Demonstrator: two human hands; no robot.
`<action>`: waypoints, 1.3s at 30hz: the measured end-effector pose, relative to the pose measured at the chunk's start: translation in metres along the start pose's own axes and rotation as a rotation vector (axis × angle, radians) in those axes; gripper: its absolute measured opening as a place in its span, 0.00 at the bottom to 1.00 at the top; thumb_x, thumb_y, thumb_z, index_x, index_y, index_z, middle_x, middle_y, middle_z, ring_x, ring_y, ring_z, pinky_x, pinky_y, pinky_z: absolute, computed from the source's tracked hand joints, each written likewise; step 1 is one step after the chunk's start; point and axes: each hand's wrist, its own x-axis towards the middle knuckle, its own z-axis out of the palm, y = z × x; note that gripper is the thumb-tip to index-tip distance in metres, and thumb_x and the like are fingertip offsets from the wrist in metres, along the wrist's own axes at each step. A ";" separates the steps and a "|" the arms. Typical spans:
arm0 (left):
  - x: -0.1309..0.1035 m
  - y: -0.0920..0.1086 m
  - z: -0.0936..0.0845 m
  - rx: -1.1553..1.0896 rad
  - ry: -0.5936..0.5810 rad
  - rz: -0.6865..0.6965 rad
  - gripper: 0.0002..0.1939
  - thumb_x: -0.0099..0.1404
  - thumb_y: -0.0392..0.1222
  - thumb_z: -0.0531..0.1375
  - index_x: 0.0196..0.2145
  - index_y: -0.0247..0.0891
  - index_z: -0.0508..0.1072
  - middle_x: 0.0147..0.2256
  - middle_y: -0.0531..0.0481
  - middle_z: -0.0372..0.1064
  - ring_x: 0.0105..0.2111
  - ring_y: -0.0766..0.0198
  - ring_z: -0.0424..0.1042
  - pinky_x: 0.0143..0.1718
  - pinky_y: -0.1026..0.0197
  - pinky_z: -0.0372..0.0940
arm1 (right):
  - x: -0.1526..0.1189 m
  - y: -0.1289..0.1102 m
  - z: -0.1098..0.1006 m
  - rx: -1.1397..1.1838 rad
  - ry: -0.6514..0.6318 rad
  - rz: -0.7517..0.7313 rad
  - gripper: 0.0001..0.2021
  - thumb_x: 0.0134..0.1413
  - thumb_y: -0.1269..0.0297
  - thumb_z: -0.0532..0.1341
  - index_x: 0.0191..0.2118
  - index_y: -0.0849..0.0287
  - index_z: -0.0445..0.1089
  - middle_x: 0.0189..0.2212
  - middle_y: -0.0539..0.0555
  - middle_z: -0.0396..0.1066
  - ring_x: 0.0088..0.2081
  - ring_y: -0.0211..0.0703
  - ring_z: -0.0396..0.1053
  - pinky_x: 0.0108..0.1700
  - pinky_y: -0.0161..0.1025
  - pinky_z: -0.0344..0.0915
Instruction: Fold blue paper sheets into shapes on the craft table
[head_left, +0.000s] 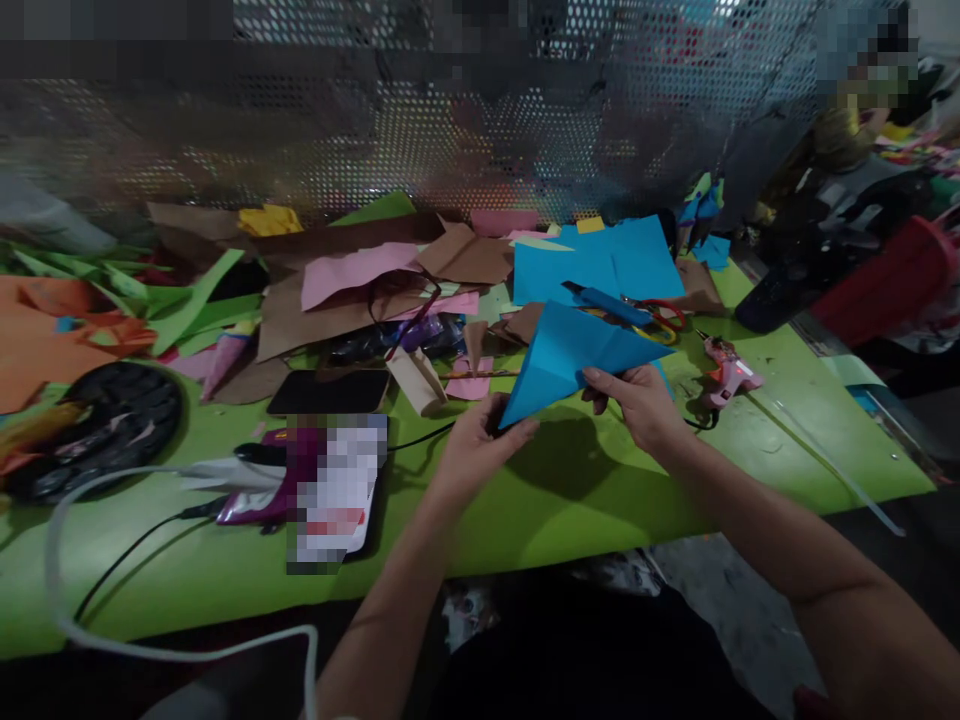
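Blue creased paper (574,350) is pinched tight in the left hand's (480,438) and right hand's (639,402) grip, above the green counter (555,520).

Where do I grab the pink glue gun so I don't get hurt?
Take the glue gun by its handle, coming from the table's near side. The thin tip points away from there, and a light glows on the body, so the tip may be hot: don't touch it. Mind the black cord beside the handle.
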 end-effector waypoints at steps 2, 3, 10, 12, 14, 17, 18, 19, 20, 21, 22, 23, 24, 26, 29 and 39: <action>0.000 0.001 0.001 -0.034 -0.018 0.006 0.17 0.54 0.51 0.69 0.35 0.37 0.72 0.31 0.50 0.73 0.31 0.62 0.70 0.32 0.62 0.63 | -0.001 0.001 0.002 -0.006 0.001 -0.008 0.17 0.45 0.50 0.73 0.20 0.59 0.76 0.20 0.53 0.75 0.21 0.38 0.68 0.25 0.37 0.65; 0.000 0.001 0.001 -0.040 -0.020 0.008 0.18 0.53 0.51 0.70 0.35 0.37 0.72 0.31 0.50 0.74 0.32 0.62 0.71 0.33 0.62 0.63 | -0.002 0.001 0.003 -0.010 0.002 -0.013 0.17 0.45 0.50 0.73 0.21 0.59 0.76 0.20 0.53 0.75 0.21 0.38 0.67 0.25 0.37 0.65; 0.002 -0.008 0.002 -0.013 0.000 0.022 0.14 0.64 0.51 0.61 0.29 0.37 0.75 0.28 0.49 0.75 0.23 0.68 0.65 0.26 0.64 0.60 | -0.004 -0.002 0.008 0.001 -0.023 -0.022 0.16 0.43 0.51 0.74 0.23 0.59 0.75 0.20 0.52 0.74 0.20 0.37 0.66 0.23 0.37 0.66; 0.002 -0.008 0.001 -0.037 0.000 0.011 0.14 0.65 0.50 0.60 0.28 0.37 0.75 0.28 0.49 0.76 0.22 0.69 0.64 0.25 0.64 0.60 | -0.005 -0.002 0.009 -0.001 -0.024 -0.023 0.16 0.44 0.51 0.74 0.23 0.59 0.76 0.20 0.52 0.74 0.20 0.37 0.66 0.23 0.36 0.66; 0.002 -0.007 0.002 -0.053 0.006 -0.001 0.14 0.65 0.49 0.61 0.28 0.37 0.74 0.28 0.49 0.77 0.20 0.70 0.62 0.23 0.65 0.58 | -0.005 -0.001 0.009 -0.005 -0.020 -0.029 0.16 0.45 0.51 0.73 0.23 0.59 0.76 0.20 0.52 0.74 0.20 0.37 0.66 0.24 0.36 0.66; 0.002 -0.007 0.003 -0.064 0.011 -0.013 0.14 0.65 0.49 0.61 0.29 0.36 0.75 0.28 0.48 0.78 0.18 0.71 0.61 0.22 0.65 0.57 | -0.005 0.000 0.010 0.007 -0.006 -0.035 0.15 0.46 0.52 0.73 0.23 0.58 0.76 0.21 0.52 0.74 0.21 0.38 0.68 0.24 0.37 0.66; 0.002 -0.007 0.003 -0.065 0.011 -0.016 0.14 0.65 0.50 0.61 0.30 0.36 0.75 0.28 0.48 0.78 0.18 0.71 0.61 0.22 0.65 0.57 | -0.005 0.000 0.010 0.013 -0.002 -0.037 0.14 0.46 0.53 0.73 0.23 0.58 0.76 0.21 0.52 0.74 0.21 0.39 0.68 0.24 0.37 0.65; 0.002 -0.007 0.003 -0.066 0.011 -0.019 0.14 0.65 0.50 0.61 0.31 0.36 0.76 0.28 0.48 0.79 0.18 0.71 0.61 0.21 0.65 0.57 | -0.006 0.000 0.010 0.016 0.001 -0.040 0.14 0.46 0.53 0.73 0.23 0.58 0.76 0.21 0.52 0.74 0.22 0.39 0.68 0.24 0.37 0.65; 0.002 -0.008 0.003 -0.066 0.011 -0.023 0.14 0.66 0.51 0.61 0.32 0.36 0.76 0.28 0.48 0.79 0.18 0.71 0.61 0.21 0.65 0.57 | -0.006 0.000 0.011 0.018 0.004 -0.042 0.14 0.46 0.53 0.73 0.23 0.58 0.76 0.21 0.52 0.74 0.21 0.39 0.68 0.24 0.37 0.65; 0.001 -0.009 0.003 -0.063 0.012 -0.025 0.15 0.66 0.51 0.61 0.32 0.36 0.77 0.29 0.48 0.79 0.18 0.71 0.61 0.21 0.65 0.58 | -0.006 0.000 0.011 0.018 0.006 -0.042 0.15 0.46 0.53 0.73 0.22 0.59 0.75 0.20 0.52 0.74 0.21 0.39 0.68 0.24 0.37 0.65; 0.001 -0.009 0.003 -0.059 0.015 -0.026 0.15 0.66 0.52 0.61 0.33 0.36 0.77 0.29 0.48 0.79 0.18 0.71 0.61 0.21 0.65 0.58 | -0.006 -0.001 0.011 0.020 0.010 -0.039 0.15 0.46 0.53 0.73 0.22 0.59 0.75 0.20 0.52 0.74 0.21 0.39 0.68 0.24 0.37 0.65; 0.001 -0.010 0.003 -0.055 0.018 -0.025 0.16 0.66 0.52 0.61 0.33 0.36 0.77 0.29 0.47 0.79 0.18 0.71 0.61 0.21 0.65 0.58 | -0.007 -0.001 0.012 0.024 0.013 -0.032 0.15 0.45 0.53 0.73 0.22 0.59 0.75 0.20 0.53 0.74 0.21 0.39 0.68 0.24 0.37 0.65; 0.001 -0.011 0.003 -0.051 0.024 -0.024 0.16 0.66 0.52 0.61 0.33 0.36 0.77 0.29 0.47 0.79 0.18 0.71 0.61 0.21 0.65 0.58 | -0.007 -0.001 0.012 0.029 0.016 -0.023 0.15 0.45 0.53 0.73 0.21 0.59 0.75 0.20 0.53 0.74 0.21 0.39 0.68 0.23 0.37 0.64; 0.000 -0.012 0.003 -0.043 0.033 -0.024 0.16 0.67 0.52 0.60 0.33 0.36 0.78 0.29 0.47 0.80 0.18 0.71 0.61 0.22 0.65 0.58 | -0.007 -0.001 0.013 0.041 0.018 -0.003 0.16 0.44 0.52 0.74 0.21 0.59 0.76 0.20 0.53 0.74 0.21 0.39 0.68 0.24 0.37 0.64; 0.000 -0.012 0.003 -0.035 0.043 -0.027 0.17 0.67 0.53 0.60 0.33 0.36 0.78 0.29 0.47 0.80 0.18 0.71 0.61 0.21 0.65 0.57 | -0.007 0.001 0.013 0.050 0.014 0.016 0.16 0.45 0.52 0.73 0.21 0.59 0.76 0.20 0.53 0.74 0.21 0.38 0.67 0.25 0.36 0.64; 0.001 -0.009 0.005 0.017 0.032 0.001 0.18 0.67 0.53 0.58 0.30 0.37 0.78 0.21 0.51 0.72 0.18 0.69 0.60 0.22 0.64 0.54 | -0.010 -0.004 0.025 0.061 0.015 0.045 0.18 0.37 0.49 0.75 0.20 0.57 0.74 0.20 0.52 0.73 0.24 0.40 0.67 0.27 0.40 0.67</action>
